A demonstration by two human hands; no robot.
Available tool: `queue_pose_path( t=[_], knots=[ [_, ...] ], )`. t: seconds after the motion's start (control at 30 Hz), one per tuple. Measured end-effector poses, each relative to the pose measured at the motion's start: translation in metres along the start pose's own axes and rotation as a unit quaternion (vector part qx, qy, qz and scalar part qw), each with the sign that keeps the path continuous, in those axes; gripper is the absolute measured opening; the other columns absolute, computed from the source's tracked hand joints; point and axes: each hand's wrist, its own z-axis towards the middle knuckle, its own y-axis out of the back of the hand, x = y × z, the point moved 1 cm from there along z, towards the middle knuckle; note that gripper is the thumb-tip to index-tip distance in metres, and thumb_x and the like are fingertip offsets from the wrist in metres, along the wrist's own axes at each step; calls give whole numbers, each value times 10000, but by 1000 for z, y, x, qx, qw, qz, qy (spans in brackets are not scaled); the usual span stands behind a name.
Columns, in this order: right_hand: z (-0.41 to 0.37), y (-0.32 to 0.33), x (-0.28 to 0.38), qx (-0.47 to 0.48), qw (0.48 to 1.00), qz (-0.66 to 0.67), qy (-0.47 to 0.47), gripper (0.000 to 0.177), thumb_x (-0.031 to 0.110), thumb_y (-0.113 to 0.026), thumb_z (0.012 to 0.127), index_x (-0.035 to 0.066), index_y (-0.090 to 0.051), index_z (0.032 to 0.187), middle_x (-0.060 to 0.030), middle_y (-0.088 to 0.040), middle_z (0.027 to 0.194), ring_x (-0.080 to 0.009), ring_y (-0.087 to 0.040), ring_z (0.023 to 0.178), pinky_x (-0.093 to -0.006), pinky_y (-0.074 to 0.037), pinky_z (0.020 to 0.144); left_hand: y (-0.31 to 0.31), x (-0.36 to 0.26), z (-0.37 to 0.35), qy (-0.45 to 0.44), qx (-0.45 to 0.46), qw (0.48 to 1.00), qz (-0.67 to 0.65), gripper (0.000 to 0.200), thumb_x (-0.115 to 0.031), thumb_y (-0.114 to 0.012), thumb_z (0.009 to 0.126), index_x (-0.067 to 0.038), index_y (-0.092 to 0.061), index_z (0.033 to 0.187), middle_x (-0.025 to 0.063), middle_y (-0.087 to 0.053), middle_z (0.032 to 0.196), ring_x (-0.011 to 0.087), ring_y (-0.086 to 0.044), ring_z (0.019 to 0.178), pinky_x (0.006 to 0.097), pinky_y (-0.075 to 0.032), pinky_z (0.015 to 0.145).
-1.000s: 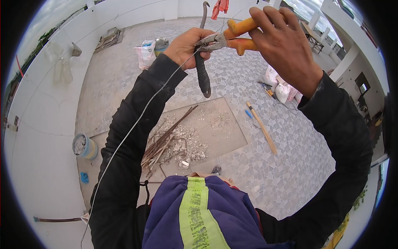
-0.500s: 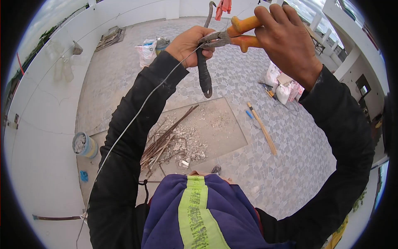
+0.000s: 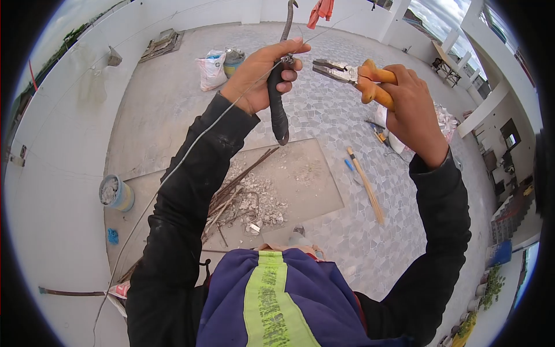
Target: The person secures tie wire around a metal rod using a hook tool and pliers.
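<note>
My left hand (image 3: 260,74) is closed around a dark bar (image 3: 278,110) held upright. Black tape wraps its lower part, and its upper part is bent. A thin metal wire (image 3: 203,132) runs from the bar at my fingers, along my left forearm and down past it. Near my thumb, thin wire ends stick up. My right hand (image 3: 411,110) grips combination pliers (image 3: 370,81) by their orange-yellow handles. The jaws point left toward the bar, apart from it and from the wire, with nothing between them.
Below are rubble (image 3: 260,205) and rusty rods (image 3: 231,188) on a bare floor patch. A bucket (image 3: 117,194) stands left by the white wall (image 3: 52,231). A broom-like stick bundle (image 3: 366,185) lies on the patterned floor, with sacks beyond. Red cloth (image 3: 321,13) hangs ahead.
The pliers have come off the wire at the bar and moved right and down with my right hand. My left hand still holds the bar, slightly shifted.
</note>
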Motion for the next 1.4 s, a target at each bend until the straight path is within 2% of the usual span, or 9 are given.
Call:
queue_pose_path(
  t=[0.07, 0.13, 0.33, 0.4, 0.53, 0.57, 0.7, 0.97, 1.4],
  knots=[
    [-6, -46, -11, 62, 942, 327, -45, 292, -54, -608, 746, 30, -715, 1004, -63, -621, 1149, -217, -599, 983, -318, -447, 862, -1, 0, -5, -29, -63, 997, 20, 471, -284, -654, 943, 37, -529, 1264, 11, -572, 772, 20, -444, 542, 160, -346, 387],
    [-6, -97, 9, 42, 774, 624, -100, 331, -18, -592, 746, 23, -717, 1049, -54, -596, 1093, -179, -558, 980, -344, -429, 895, 5, -1, -14, -53, -89, 994, 21, 453, -276, -650, 946, 27, -531, 1261, 4, -561, 757, 20, -427, 527, 162, -336, 383],
    [47, -145, 33, -70, 668, 739, -40, 210, 142, -665, 931, 20, -713, 1095, -51, -615, 1114, -130, -564, 912, -275, -463, 811, -14, -8, -14, -131, -156, 974, 104, 404, -270, -636, 954, 20, -544, 1221, 7, -534, 726, 11, -373, 463, 162, -296, 369],
    [80, -148, 28, -196, 652, 732, 37, 216, 97, -671, 913, 22, -707, 1112, -56, -584, 1152, -134, -562, 949, -269, -470, 784, -29, -9, -14, -147, -190, 961, 138, 390, -281, -612, 967, 18, -550, 1210, -2, -509, 703, 10, -377, 465, 164, -293, 366],
    [139, -120, 14, -344, 702, 579, 233, 249, 25, -703, 814, 10, -709, 1062, -120, -563, 1129, -257, -557, 977, -371, -442, 863, -44, -7, -17, -173, -267, 939, 135, 385, -298, -585, 981, 11, -555, 1210, -15, -471, 678, 12, -361, 460, 169, -284, 362],
    [143, -108, 12, -374, 718, 521, 272, 225, 58, -691, 868, 21, -718, 1089, -89, -593, 1125, -217, -594, 937, -346, -462, 801, -48, -5, -19, -179, -294, 932, 115, 365, -295, -580, 984, 2, -558, 1195, -20, -450, 665, 15, -349, 457, 171, -280, 360],
    [150, -94, 20, -312, 721, 508, 352, 295, 53, -697, 693, 64, -735, 985, -58, -572, 1002, -268, -567, 971, -396, -411, 789, -44, 5, -32, -184, -370, 907, 83, 366, -346, -573, 987, -8, -570, 1126, -45, -438, 647, 18, -339, 449, 181, -269, 365],
    [165, -109, 34, -258, 744, 502, 359, 251, 169, -739, 851, -7, -699, 1025, -101, -592, 968, -288, -606, 834, -364, -484, 742, -48, 119, -89, -186, -515, 827, 129, 452, -442, -350, 1049, -40, -556, 1052, -64, -287, 551, 48, -252, 415, 210, -221, 387],
    [157, -106, 38, -248, 748, 486, 377, 282, 217, -747, 864, -25, -710, 1004, -102, -594, 977, -271, -602, 817, -351, -488, 737, -63, 166, -122, -246, -276, 922, -116, 360, -438, -280, 1071, -125, -454, 1028, -53, -304, 557, 36, -252, 384, 194, -247, 340]
  ],
)
